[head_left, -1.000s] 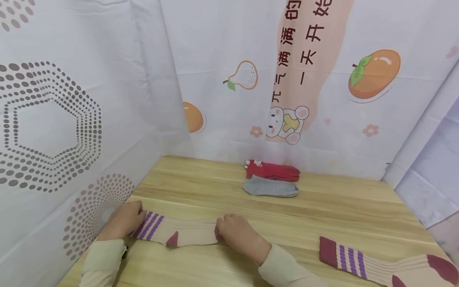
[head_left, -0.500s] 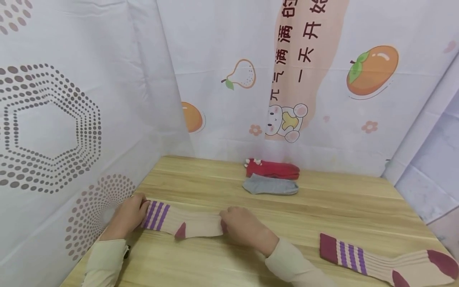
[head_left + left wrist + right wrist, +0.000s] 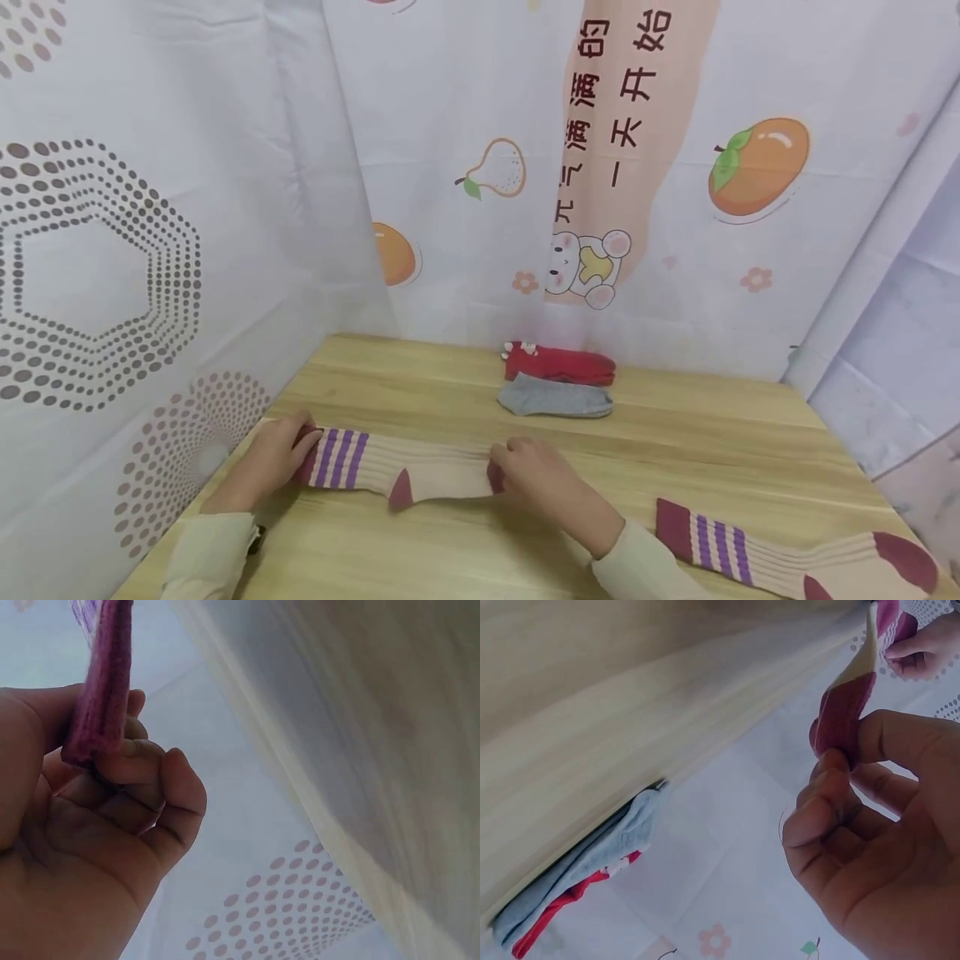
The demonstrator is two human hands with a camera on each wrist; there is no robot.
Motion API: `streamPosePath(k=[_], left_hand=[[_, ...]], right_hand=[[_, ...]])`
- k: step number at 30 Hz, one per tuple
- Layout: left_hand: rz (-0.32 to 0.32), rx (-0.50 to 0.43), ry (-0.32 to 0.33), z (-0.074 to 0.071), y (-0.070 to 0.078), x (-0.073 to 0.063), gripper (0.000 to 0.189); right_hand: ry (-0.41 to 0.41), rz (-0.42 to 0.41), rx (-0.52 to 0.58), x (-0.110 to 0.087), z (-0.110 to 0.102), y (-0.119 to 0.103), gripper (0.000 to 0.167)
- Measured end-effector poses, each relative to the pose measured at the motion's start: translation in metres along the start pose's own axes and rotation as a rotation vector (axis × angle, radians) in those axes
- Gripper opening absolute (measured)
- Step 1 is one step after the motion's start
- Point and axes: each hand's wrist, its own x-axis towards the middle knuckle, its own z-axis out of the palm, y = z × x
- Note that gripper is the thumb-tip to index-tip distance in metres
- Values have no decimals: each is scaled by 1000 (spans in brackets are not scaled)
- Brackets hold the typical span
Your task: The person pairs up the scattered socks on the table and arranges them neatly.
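Note:
A cream sock (image 3: 450, 472) with purple stripes and maroon cuff, heel and toe is stretched sideways between both hands, held just above the table. My left hand (image 3: 276, 454) pinches its maroon cuff (image 3: 105, 690) between thumb and curled fingers. At the other end my right hand (image 3: 551, 487) pinches the maroon toe (image 3: 844, 720); the fingers hide part of it in the head view. A matching sock (image 3: 787, 554) lies flat at the right front, its cuff pointing left.
Toward the back of the wooden table (image 3: 405, 375) lie a grey sock (image 3: 555, 397) and a red sock (image 3: 558, 365) side by side. White printed curtains (image 3: 450, 275) close off the back and the left side.
Both hands have shifted to the right and slightly away from me, carrying the stretched sock. The grey, red and matching socks stay put while the head view shifts slightly.

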Motion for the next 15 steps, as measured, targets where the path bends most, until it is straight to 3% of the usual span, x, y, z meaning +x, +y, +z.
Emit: streamPosePath(k=[4,9,15], left_hand=[[8,-24,8,3,5,-1,11],[70,-40,32,4,16,0,10],[96,-81,15,2,29,4,11]], right_hand=[[-18,21,40,-11,-3,7,21],[-7,32,70,-26,-11,16,20],[41,14,53,-40,-25,27,21]])
